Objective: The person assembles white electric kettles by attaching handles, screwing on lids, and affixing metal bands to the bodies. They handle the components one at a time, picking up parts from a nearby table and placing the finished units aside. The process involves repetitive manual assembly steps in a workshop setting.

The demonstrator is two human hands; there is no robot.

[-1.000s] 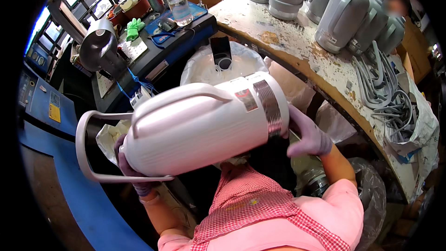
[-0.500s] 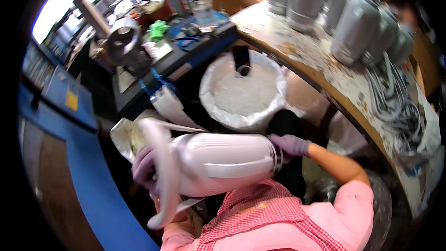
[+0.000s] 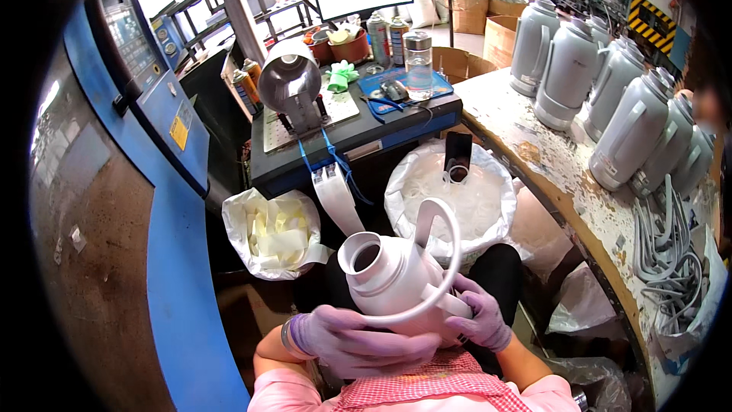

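A pale grey thermos jug (image 3: 389, 278) stands tilted in front of my body, its round open mouth toward the upper left. A large looped carrying handle (image 3: 455, 248) swings out over its right side. My left hand (image 3: 362, 342), in a light purple glove, wraps the near lower side of the jug with long, slightly blurred fingers. Gloved the same way, my right hand (image 3: 482, 319) grips the jug's right side beside the handle's lower end. The jug's base is hidden behind my hands and the checked apron.
Ahead, a white-lined bin (image 3: 396, 183) holds clear plastic rings; a white bag (image 3: 267, 255) of pale strips stands left of it. A dark workbench (image 3: 358, 137) carries a metal cylinder fixture (image 3: 290, 80). Several grey jugs (image 3: 568, 69) and grey handles (image 3: 663, 259) occupy the right-hand table.
The jug has turned from lying sideways to mouth up, facing upper left. My left hand has left the handle end for the jug's near side; my right hand has moved from its end to beside the handle.
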